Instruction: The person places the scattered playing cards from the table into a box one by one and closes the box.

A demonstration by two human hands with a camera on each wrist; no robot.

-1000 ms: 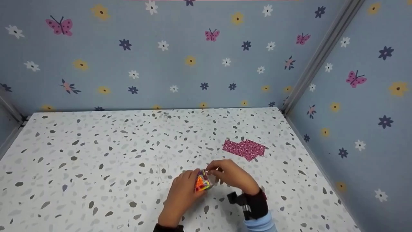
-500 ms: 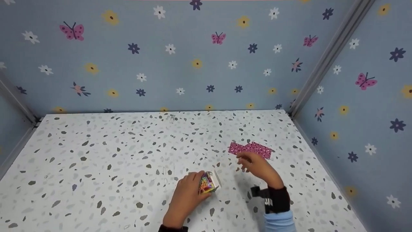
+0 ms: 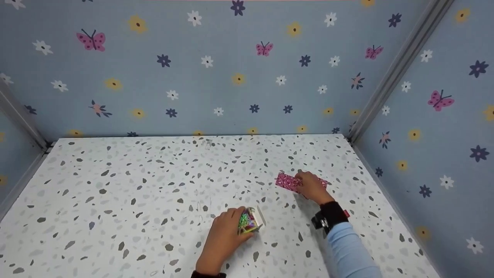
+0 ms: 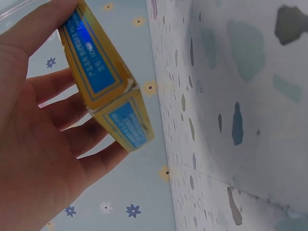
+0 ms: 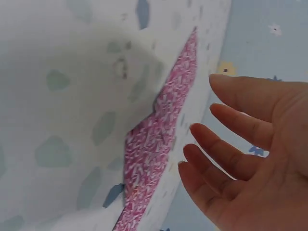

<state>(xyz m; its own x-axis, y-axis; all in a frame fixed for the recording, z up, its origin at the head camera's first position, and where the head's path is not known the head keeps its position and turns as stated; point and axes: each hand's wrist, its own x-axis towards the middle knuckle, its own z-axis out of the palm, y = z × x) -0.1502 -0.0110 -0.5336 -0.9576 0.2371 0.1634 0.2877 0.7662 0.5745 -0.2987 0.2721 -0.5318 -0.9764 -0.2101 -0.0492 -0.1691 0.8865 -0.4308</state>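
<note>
My left hand (image 3: 225, 233) grips a small cardboard box (image 3: 247, 221) with a colourful face and a raised white end flap. In the left wrist view the box (image 4: 103, 62) shows yellow sides with blue printed panels, held between thumb and fingers. Pink-and-white patterned cards (image 3: 286, 182) lie overlapping on the table, partly covered in the head view by my right hand (image 3: 312, 187). In the right wrist view that hand's fingers are spread and slightly bent, beside the cards (image 5: 154, 139), with nothing between them.
The white speckled table (image 3: 154, 200) reaches back to a blue wall (image 3: 216, 42) with flowers and butterflies. Another patterned wall (image 3: 428, 154) stands along the right side. A dark wrist strap with a camera (image 3: 328, 218) sits on the right wrist.
My right hand has left the box's open end and moved right, over the pink patterned cards. The left hand keeps its grip on the box, whose white flap now shows.
</note>
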